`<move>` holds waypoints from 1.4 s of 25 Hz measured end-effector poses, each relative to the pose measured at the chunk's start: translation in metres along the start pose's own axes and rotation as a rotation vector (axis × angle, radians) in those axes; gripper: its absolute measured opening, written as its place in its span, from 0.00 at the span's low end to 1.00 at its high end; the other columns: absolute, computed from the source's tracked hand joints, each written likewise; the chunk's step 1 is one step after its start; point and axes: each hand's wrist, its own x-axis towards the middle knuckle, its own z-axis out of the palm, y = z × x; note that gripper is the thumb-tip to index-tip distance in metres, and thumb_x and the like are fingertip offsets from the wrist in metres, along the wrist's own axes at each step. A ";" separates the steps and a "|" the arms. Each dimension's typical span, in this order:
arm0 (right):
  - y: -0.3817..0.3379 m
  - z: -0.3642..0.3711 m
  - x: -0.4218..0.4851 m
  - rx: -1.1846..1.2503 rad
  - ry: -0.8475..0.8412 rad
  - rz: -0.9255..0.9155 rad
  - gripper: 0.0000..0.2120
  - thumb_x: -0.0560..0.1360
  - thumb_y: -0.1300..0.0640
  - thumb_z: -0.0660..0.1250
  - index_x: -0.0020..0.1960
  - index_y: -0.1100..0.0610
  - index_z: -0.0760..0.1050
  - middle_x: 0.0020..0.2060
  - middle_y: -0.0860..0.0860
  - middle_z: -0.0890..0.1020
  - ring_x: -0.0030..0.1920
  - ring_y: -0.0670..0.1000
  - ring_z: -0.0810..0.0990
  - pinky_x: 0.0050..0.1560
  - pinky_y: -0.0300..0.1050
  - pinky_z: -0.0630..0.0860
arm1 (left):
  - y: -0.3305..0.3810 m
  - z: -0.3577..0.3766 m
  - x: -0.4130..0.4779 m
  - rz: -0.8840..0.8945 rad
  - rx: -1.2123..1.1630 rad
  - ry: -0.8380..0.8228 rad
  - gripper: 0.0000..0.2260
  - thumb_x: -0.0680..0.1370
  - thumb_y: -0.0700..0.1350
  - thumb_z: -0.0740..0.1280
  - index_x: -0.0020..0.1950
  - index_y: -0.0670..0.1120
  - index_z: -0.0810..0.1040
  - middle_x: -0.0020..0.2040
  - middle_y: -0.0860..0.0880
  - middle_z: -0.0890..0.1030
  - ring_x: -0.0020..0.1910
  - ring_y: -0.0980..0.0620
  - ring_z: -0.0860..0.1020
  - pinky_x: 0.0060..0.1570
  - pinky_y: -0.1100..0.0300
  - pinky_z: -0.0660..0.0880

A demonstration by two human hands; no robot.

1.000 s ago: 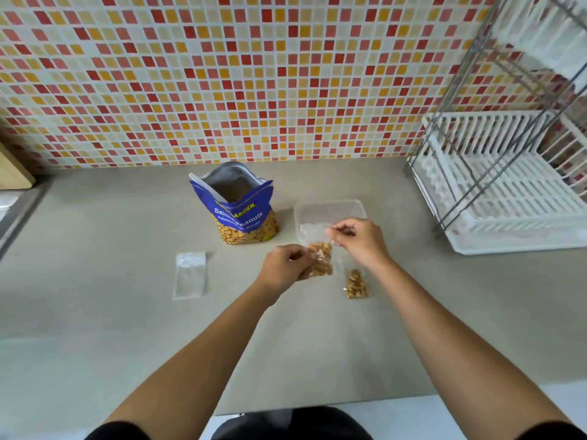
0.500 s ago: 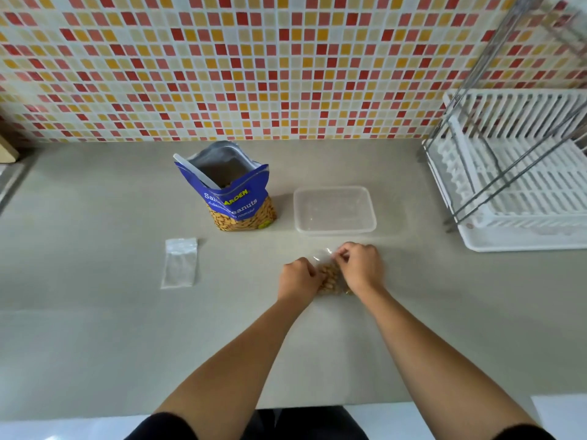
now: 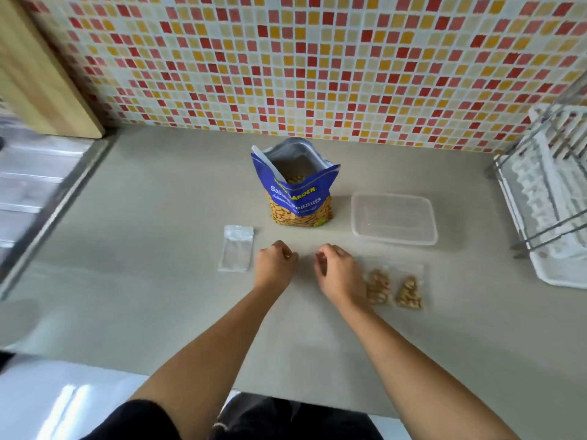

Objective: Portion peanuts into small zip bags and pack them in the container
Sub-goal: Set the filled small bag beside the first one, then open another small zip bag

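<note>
Left hand (image 3: 274,265) and right hand (image 3: 338,271) sit low over the bench (image 3: 158,217), fingers loosely curled, holding nothing. Peanut-filled zip bags (image 3: 378,287) lie just right of the right hand, clear container (image 3: 394,239) beyond it, empty zip bag (image 3: 236,247) just left of the left hand

I've got a grey counter (image 3: 152,192) before me: mosaic wall (image 3: 317,65) behind it, dish rack (image 3: 552,198) right of it, wooden board (image 3: 38,84) and steel sink (image 3: 28,185) left.

Left hand (image 3: 274,265), right hand (image 3: 338,271) bare — black sleeve (image 3: 139,419), dark clothing (image 3: 286,417).
</note>
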 end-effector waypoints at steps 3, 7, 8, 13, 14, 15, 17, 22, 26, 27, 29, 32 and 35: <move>-0.032 0.041 0.001 0.002 -0.118 -0.060 0.11 0.73 0.60 0.65 0.55 0.62 0.76 0.53 0.61 0.79 0.55 0.61 0.78 0.51 0.50 0.74 | -0.036 -0.039 0.011 -0.043 0.033 0.135 0.08 0.75 0.41 0.64 0.49 0.39 0.80 0.47 0.39 0.82 0.49 0.40 0.78 0.45 0.57 0.72; -0.058 0.075 -0.009 -0.120 -0.224 -0.045 0.26 0.73 0.52 0.59 0.66 0.66 0.69 0.68 0.62 0.70 0.68 0.61 0.69 0.64 0.56 0.69 | -0.080 -0.069 0.024 -0.074 0.103 0.233 0.12 0.76 0.42 0.64 0.57 0.38 0.77 0.56 0.39 0.77 0.54 0.40 0.75 0.52 0.55 0.70; -0.060 0.080 -0.011 -0.176 -0.231 -0.040 0.27 0.72 0.49 0.58 0.65 0.66 0.71 0.66 0.62 0.72 0.67 0.60 0.71 0.62 0.57 0.71 | -0.087 -0.073 0.026 -0.099 0.118 0.230 0.14 0.77 0.43 0.64 0.59 0.38 0.76 0.57 0.38 0.75 0.56 0.39 0.73 0.55 0.53 0.69; -0.063 0.086 -0.017 -0.291 -0.186 -0.002 0.32 0.72 0.43 0.52 0.66 0.63 0.71 0.65 0.58 0.74 0.66 0.56 0.73 0.65 0.51 0.68 | -0.094 -0.081 0.039 -0.164 0.120 0.109 0.12 0.74 0.46 0.67 0.52 0.39 0.75 0.53 0.40 0.75 0.54 0.40 0.73 0.54 0.52 0.71; -0.062 0.088 -0.017 -0.295 -0.181 -0.003 0.32 0.72 0.43 0.52 0.67 0.63 0.70 0.66 0.58 0.73 0.67 0.56 0.72 0.67 0.51 0.62 | -0.092 -0.082 0.042 -0.179 0.116 0.081 0.08 0.74 0.45 0.67 0.47 0.41 0.76 0.49 0.41 0.77 0.49 0.42 0.74 0.50 0.53 0.72; -0.063 0.088 -0.018 -0.299 -0.181 0.000 0.32 0.73 0.43 0.52 0.67 0.63 0.69 0.67 0.58 0.72 0.68 0.56 0.71 0.67 0.50 0.58 | -0.089 -0.084 0.044 -0.199 0.119 0.053 0.04 0.73 0.44 0.67 0.42 0.43 0.75 0.44 0.42 0.77 0.44 0.43 0.74 0.44 0.53 0.73; -0.062 0.089 -0.019 -0.318 -0.166 -0.004 0.32 0.73 0.42 0.51 0.68 0.63 0.68 0.68 0.58 0.71 0.69 0.56 0.70 0.67 0.49 0.55 | -0.088 -0.087 0.048 -0.241 0.125 0.012 0.05 0.72 0.42 0.66 0.37 0.45 0.72 0.37 0.45 0.73 0.37 0.46 0.70 0.35 0.56 0.69; -0.060 0.090 -0.020 -0.326 -0.124 -0.018 0.33 0.73 0.42 0.51 0.70 0.63 0.66 0.69 0.58 0.70 0.70 0.55 0.68 0.68 0.48 0.54 | -0.094 -0.092 0.055 -0.300 -0.006 0.019 0.05 0.73 0.42 0.68 0.48 0.46 0.79 0.45 0.50 0.75 0.46 0.46 0.76 0.42 0.60 0.72; -0.057 0.095 -0.020 -0.330 -0.107 -0.027 0.33 0.74 0.42 0.50 0.71 0.63 0.65 0.71 0.57 0.68 0.71 0.55 0.66 0.69 0.48 0.52 | -0.093 -0.097 0.054 -0.322 -0.034 0.035 0.07 0.73 0.41 0.67 0.50 0.46 0.80 0.46 0.50 0.76 0.45 0.48 0.76 0.42 0.60 0.72; -0.055 0.095 -0.021 -0.331 -0.108 -0.033 0.34 0.74 0.41 0.49 0.71 0.62 0.64 0.71 0.57 0.67 0.72 0.55 0.65 0.69 0.48 0.52 | -0.091 -0.099 0.053 -0.313 -0.049 0.042 0.06 0.73 0.40 0.65 0.48 0.46 0.80 0.45 0.50 0.77 0.44 0.49 0.75 0.41 0.61 0.71; -0.054 0.095 -0.020 -0.298 -0.117 -0.049 0.35 0.74 0.40 0.45 0.73 0.62 0.60 0.73 0.56 0.62 0.74 0.55 0.60 0.72 0.48 0.51 | -0.086 -0.103 0.049 -0.287 -0.148 0.045 0.05 0.74 0.40 0.63 0.45 0.46 0.79 0.43 0.50 0.77 0.42 0.50 0.74 0.39 0.62 0.70; -0.059 0.088 -0.012 -0.066 -0.142 0.000 0.38 0.73 0.38 0.43 0.72 0.61 0.62 0.73 0.57 0.63 0.74 0.55 0.60 0.72 0.51 0.55 | -0.082 -0.108 0.037 -0.208 -0.446 -0.038 0.03 0.75 0.40 0.66 0.42 0.45 0.78 0.39 0.51 0.77 0.38 0.53 0.75 0.32 0.68 0.69; -0.071 0.074 -0.005 0.351 -0.093 0.114 0.28 0.76 0.41 0.57 0.67 0.60 0.68 0.61 0.55 0.76 0.63 0.54 0.73 0.64 0.46 0.68 | -0.078 -0.109 0.023 -0.146 -0.629 -0.114 0.03 0.77 0.39 0.66 0.43 0.44 0.76 0.38 0.51 0.76 0.36 0.55 0.74 0.27 0.70 0.66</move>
